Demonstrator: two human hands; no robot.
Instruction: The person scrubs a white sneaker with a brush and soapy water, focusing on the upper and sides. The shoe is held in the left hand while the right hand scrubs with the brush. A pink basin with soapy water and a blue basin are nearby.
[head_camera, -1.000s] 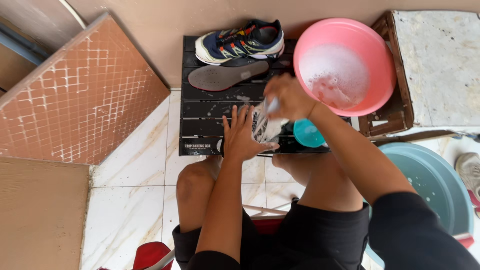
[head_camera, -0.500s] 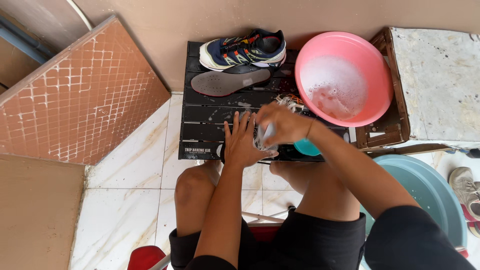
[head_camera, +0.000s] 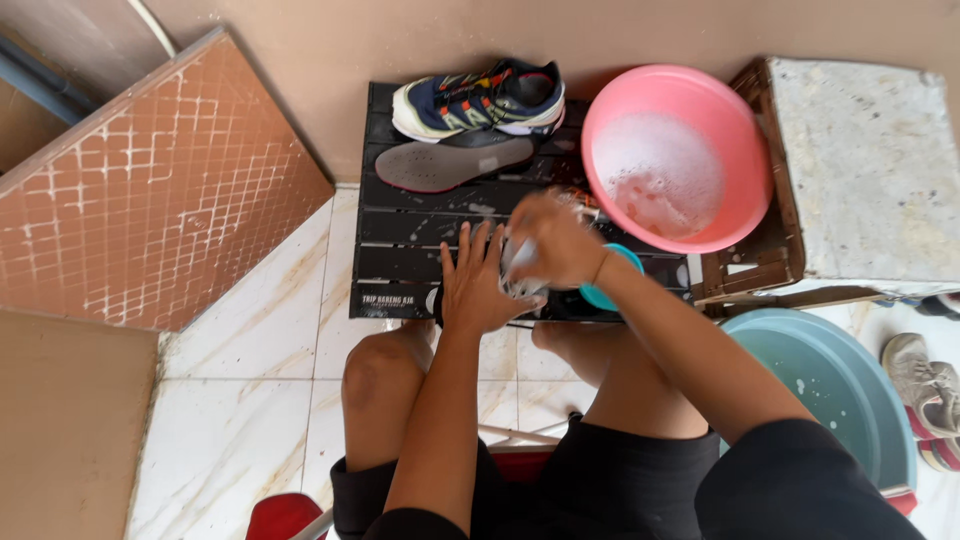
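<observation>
Far left: a leaning terracotta tile panel with a pale diamond grid, and below it a plain brown board on the white marble floor.

Next, a low black slatted table. On its front edge, lower left corner, a narrow strip of white block lettering, the only label in sight. At the back of the table, a navy, cream and orange running shoe lying on its side, with a grey insole just in front of it.

At the table's front edge, the left hand, pressed flat, fingers spread apart, over a dark thing mostly hidden beneath the palm; probably the second shoe, not certain. Same place and pose as a second ago.

Right hand now lowered against the left one, having been lifted nearer the basin a second ago. Fingers curled tight around what looks like a brush, whitish at the head and round and teal at the wrist side; motion-blurred, so details unclear. Brush back in contact with the thing under the left hand, apparently carrying fresh suds.

Further right, a pink basin of foamy water, touching a wooden crate with a grey stone slab on top. Lower right, a blue-green tub and a worn pair of shoes at the frame edge.
</observation>
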